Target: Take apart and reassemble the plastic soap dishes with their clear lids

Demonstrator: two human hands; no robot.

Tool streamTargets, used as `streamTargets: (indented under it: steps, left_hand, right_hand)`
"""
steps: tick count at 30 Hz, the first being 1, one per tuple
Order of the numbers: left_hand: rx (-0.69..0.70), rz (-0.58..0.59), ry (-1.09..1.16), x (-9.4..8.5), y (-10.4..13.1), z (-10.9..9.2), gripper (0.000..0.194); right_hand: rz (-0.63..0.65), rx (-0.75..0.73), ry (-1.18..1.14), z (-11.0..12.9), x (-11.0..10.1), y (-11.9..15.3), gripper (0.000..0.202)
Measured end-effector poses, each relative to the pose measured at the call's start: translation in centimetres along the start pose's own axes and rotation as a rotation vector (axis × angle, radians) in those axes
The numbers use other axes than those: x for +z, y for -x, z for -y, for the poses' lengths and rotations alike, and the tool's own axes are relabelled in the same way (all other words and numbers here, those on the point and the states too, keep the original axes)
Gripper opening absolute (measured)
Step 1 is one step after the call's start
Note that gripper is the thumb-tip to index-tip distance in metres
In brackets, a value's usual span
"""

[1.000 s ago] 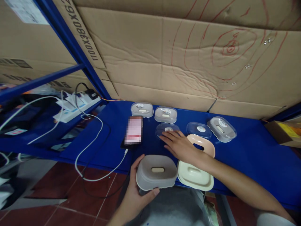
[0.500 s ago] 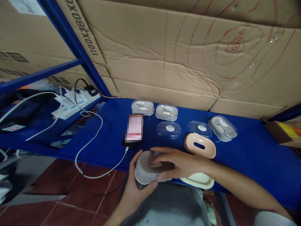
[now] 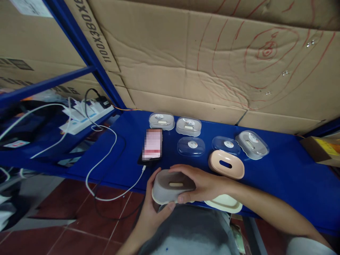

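Between both hands, near the table's front edge, is a grey oval soap box point(image 3: 166, 186) with a cream slot in its upper face. My left hand point(image 3: 156, 210) grips its left end, thumb along the lower front rim. On the right end, my right hand point(image 3: 203, 184) curls round with fingers behind and thumb in front. A cream oval tray point(image 3: 225, 203) lies partly under my right forearm. Just beyond that forearm sits a peach oval shell point(image 3: 227, 164) with an oblong hole. Two clear lids point(image 3: 190, 146) with round stickers rest farther back.
Grey soap boxes under clear lids stand at the back left point(image 3: 161, 121), back centre point(image 3: 188, 126) and right point(image 3: 252, 144). A phone point(image 3: 152, 144) with a white cable point(image 3: 116, 134) lies left of centre. Cardboard point(image 3: 170, 53) walls the back of the blue table point(image 3: 287, 177).
My right index finger has moved off the top of the grey soap box to its far edge, so the cream slot now shows fully. Both hands keep their grip.
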State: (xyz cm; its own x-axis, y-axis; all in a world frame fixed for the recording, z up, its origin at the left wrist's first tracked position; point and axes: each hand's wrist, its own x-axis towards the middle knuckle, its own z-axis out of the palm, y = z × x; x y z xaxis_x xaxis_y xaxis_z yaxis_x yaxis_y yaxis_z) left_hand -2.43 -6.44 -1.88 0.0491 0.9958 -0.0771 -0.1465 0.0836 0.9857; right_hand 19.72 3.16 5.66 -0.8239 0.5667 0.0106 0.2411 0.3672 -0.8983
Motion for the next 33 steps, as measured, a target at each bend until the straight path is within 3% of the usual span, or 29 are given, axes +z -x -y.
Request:
streamTargets:
  steps: [6, 10, 15, 20, 23, 25, 27, 30, 33]
  left_hand:
    - [-0.013, 0.024, 0.026, -0.1, -0.2, -0.2, 0.103]
    - [-0.042, -0.008, 0.01, 0.1, -0.1, -0.5, 0.106]
    - [-0.01, -0.014, -0.102, 0.3, 0.2, 0.3, 0.111]
    - [0.062, -0.026, -0.186, -0.4, 0.8, 0.8, 0.105]
    - [0.153, 0.086, -0.355, -1.4, 1.6, 0.3, 0.096]
    - [0.203, 0.185, -0.47, -1.9, 1.9, -0.2, 0.09]
    - [0.231, 0.204, -0.516, -2.1, 2.0, -0.5, 0.086]
    - [0.276, 0.169, -0.558, -1.7, 1.3, -0.7, 0.083]
    - [0.304, 0.161, -0.726, -1.1, 0.3, -0.8, 0.076]
  right_hand:
    - [-0.004, 0.022, 0.013, 0.6, -0.3, 0.0, 0.074]
    - [0.026, 0.009, 0.23, 1.3, 0.0, 0.3, 0.062]
    - [0.062, -0.022, 0.382, 1.0, 0.1, 0.5, 0.073]
    - [-0.089, 0.002, 0.452, 2.0, -1.9, 1.1, 0.063]
    - [-0.16, 0.076, 0.503, 2.2, -2.8, 1.5, 0.062]
    - [-0.101, 0.143, 0.518, 1.6, -2.5, 1.5, 0.063]
    - [-0.07, 0.174, 0.575, 0.6, -2.0, 1.2, 0.062]
    - [-0.157, 0.149, 0.759, -0.5, -1.6, 0.8, 0.061]
    - [-0.2, 0.08, 0.852, 0.1, -1.7, 1.4, 0.06]
